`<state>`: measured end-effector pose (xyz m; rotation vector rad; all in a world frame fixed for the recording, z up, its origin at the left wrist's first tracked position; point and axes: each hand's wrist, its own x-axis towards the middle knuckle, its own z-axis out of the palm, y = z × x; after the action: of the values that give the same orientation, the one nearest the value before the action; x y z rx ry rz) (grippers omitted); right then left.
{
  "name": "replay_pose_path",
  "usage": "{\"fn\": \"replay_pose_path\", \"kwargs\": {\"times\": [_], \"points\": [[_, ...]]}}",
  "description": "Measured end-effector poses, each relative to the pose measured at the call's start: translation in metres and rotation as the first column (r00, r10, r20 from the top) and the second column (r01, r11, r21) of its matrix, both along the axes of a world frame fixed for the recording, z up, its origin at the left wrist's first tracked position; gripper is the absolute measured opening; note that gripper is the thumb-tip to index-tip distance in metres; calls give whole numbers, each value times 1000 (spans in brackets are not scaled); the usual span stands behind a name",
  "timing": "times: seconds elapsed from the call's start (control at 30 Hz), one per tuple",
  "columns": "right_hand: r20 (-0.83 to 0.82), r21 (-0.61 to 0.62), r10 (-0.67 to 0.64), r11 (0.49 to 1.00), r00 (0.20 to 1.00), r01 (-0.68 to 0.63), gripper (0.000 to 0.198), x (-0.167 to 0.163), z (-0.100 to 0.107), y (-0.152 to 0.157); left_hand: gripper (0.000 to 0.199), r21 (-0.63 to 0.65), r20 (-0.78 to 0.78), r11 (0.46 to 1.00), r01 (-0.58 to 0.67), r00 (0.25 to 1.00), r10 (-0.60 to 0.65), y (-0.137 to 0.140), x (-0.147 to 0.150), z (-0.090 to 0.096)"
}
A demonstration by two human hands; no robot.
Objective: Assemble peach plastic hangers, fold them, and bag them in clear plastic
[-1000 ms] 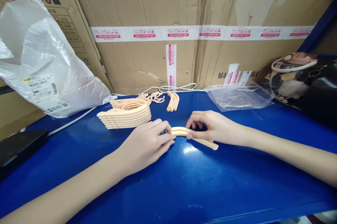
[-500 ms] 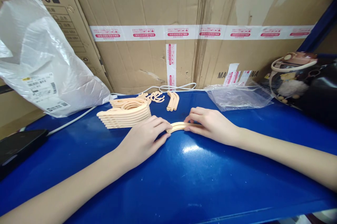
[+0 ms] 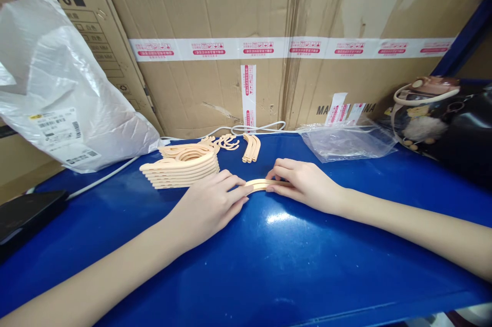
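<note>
A cream-coloured curved plastic strip (image 3: 260, 183) spans the gap between my hands, low over the blue table (image 3: 300, 265). My left hand (image 3: 209, 199) pinches its left end. The right end is between the thumb and fingers of my right hand (image 3: 303, 183). Both ends are partly hidden by fingers. Beyond my left hand stands a neat stack of matching hanger-shaped pieces (image 3: 179, 170). Several loose hooks (image 3: 226, 142) lie behind that stack. A small bunch of curved cream pieces (image 3: 251, 148) rests to the right of the hooks.
Large cardboard boxes (image 3: 215, 9) wall off the back. At left are a white plastic parcel bag (image 3: 77, 86) and a black device (image 3: 31, 214) with a white cable (image 3: 102, 178). A clear plastic bag (image 3: 346, 140) and a transparent pouch (image 3: 423, 117) lie at right.
The fingers of my left hand have shifted slightly on the strip's left end. My right hand keeps its hold, and the view has moved a little.
</note>
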<state>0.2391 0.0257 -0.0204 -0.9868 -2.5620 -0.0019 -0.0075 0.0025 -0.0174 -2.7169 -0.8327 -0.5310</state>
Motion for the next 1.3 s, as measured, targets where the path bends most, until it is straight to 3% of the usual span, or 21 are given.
{"fn": "replay_pose_path", "kwargs": {"times": [0.2,0.37,0.57,0.63,0.77,0.97,1.3], "points": [[-29,-27,-6,1000,1000,5,28,-1,-1,4,26,24,-9,999,-27,1000,27,-1,1,-1],[-86,-124,-1,992,996,-10,22,-5,1,-3,19,3,-28,999,-32,999,32,-6,0,5],[0,-253,121,960,993,-117,27,-15,23,-11,18,-236,32,965,-114,992,125,-16,0,11],[39,-193,122,975,992,-112,30,-22,35,5,13,-329,58,933,-146,983,175,-18,-1,11],[190,38,-57,998,980,50,22,-50,56,60,11,-435,70,878,-201,964,255,-20,-2,14],[275,68,-158,987,948,145,22,-102,56,131,10,-481,29,847,-228,961,276,-25,-1,22],[332,56,-202,979,921,195,27,-127,45,151,11,-496,-11,836,-233,965,263,-22,-1,21]]}}
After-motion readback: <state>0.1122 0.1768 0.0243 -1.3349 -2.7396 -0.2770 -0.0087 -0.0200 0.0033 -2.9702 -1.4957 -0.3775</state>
